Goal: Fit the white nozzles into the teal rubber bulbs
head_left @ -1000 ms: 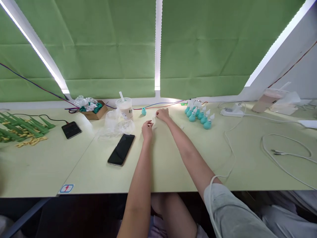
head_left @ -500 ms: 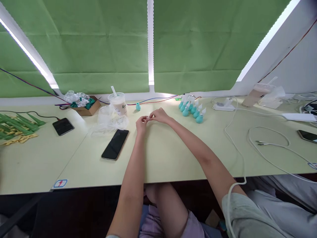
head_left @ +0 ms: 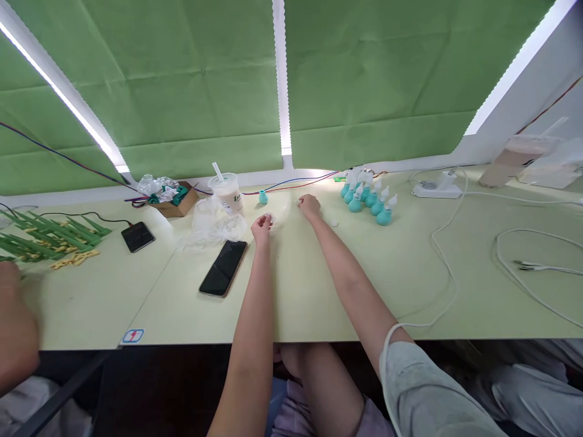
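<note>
My left hand (head_left: 262, 229) pinches a small whitish, translucent piece (head_left: 272, 218) between thumb and fingertips. To the right, apart from it, my right hand (head_left: 310, 207) is closed just above the table, with its fingertips pressed together; whatever they hold is too small to make out. A small white disc (head_left: 334, 223) lies on the table beside my right wrist. Beyond my hands a single round teal bulb (head_left: 263, 197) stands upright without a tip. Right of my right hand stand several teal bulbs (head_left: 384, 216) with white pointed tips, grouped in rows.
Left of my hands are a black phone (head_left: 223, 268), a crumpled plastic bag (head_left: 207, 221) and a drink cup (head_left: 226, 191). A cardboard box (head_left: 175, 207) stands behind. A power strip (head_left: 437, 189) and white cable (head_left: 449, 267) lie right. Another person's arm (head_left: 16, 328) shows far left.
My hands were together at one small piece; now they are apart, the right having moved right. The white disc now shows on the table. Another person's arm has appeared at left.
</note>
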Action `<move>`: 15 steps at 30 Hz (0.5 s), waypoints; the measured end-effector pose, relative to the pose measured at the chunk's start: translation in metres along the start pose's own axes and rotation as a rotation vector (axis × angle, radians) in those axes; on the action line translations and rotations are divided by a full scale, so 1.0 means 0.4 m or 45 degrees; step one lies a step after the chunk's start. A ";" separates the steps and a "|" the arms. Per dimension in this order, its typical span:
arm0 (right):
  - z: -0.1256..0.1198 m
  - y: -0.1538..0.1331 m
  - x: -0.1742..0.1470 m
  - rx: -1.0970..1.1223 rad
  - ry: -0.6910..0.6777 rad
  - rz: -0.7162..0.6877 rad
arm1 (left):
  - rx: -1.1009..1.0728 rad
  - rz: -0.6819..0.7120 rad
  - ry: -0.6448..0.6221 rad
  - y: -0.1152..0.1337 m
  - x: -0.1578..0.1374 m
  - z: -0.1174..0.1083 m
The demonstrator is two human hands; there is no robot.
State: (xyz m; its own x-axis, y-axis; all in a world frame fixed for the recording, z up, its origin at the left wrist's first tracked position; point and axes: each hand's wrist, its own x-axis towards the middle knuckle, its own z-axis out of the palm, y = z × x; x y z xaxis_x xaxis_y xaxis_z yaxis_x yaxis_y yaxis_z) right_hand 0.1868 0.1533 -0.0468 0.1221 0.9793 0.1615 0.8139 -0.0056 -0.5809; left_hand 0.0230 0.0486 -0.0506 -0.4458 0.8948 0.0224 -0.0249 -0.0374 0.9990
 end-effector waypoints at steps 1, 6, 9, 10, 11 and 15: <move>0.009 -0.004 0.003 -0.006 0.003 0.005 | 0.000 0.004 0.001 -0.001 0.000 0.001; 0.025 -0.028 0.018 -0.003 0.032 0.000 | -0.004 0.017 0.008 -0.006 0.005 0.001; 0.022 -0.033 0.012 0.024 0.069 0.005 | 0.040 -0.008 0.009 -0.007 0.008 -0.001; 0.020 -0.035 0.006 0.035 0.080 0.005 | 0.049 -0.008 -0.003 -0.008 0.009 -0.002; 0.017 -0.039 -0.001 0.046 0.092 0.002 | 0.056 0.001 -0.019 -0.008 0.010 -0.003; -0.005 -0.078 -0.056 0.108 0.168 -0.069 | 0.067 0.056 -0.155 -0.013 0.012 -0.001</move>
State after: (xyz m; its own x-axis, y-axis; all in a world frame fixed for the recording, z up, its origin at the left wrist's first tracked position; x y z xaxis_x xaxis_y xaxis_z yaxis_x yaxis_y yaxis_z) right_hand 0.1598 0.1312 -0.0307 0.1571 0.9425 0.2949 0.7714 0.0693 -0.6325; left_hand 0.0206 0.0531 -0.0555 -0.3335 0.9403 0.0678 0.0405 -0.0575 0.9975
